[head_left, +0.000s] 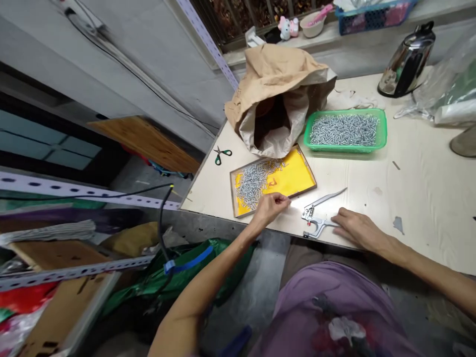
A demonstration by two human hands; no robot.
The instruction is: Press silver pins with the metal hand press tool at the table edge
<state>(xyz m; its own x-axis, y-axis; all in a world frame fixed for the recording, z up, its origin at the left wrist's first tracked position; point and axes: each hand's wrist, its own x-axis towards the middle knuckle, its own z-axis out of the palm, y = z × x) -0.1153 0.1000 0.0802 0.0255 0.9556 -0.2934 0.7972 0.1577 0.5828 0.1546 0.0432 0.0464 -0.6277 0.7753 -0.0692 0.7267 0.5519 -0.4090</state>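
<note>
At the near edge of the table (427, 198) the person's two bare hands work close together. The right hand (359, 229) lies flat and relaxed on the wood, fingers loosely spread, its fingertips touching the handle of the metal hand press pliers (316, 218) that lie just inside the edge; its grip is open and has closed on nothing. The left hand (270, 206) hovers at the near rim of the shallow yellow tray (293, 176), its fingertips pinched together; it may hold one of the small pieces, but whether anything sits in that pinch is too small to tell. The small silvery metal pieces (255, 181) lie heaped in the tray's left half, leaving the right half bare yellow. Judging from this, the step in hand is picking a single piece out of the tray to bring it to the pliers; the next move would call for the right hand to close round the pliers' handles and lift them while the left carries its piece over to the tool's head, a fine placement given how small the pieces are. Further in, a crumpled brown paper bag (277, 94) stands open behind the tray, with a green basket (382, 130) of more such pieces to its right. Green-handled scissors (222, 155) lie by the left edge, and a steel kettle (407, 62) stands toward the far right corner.
</note>
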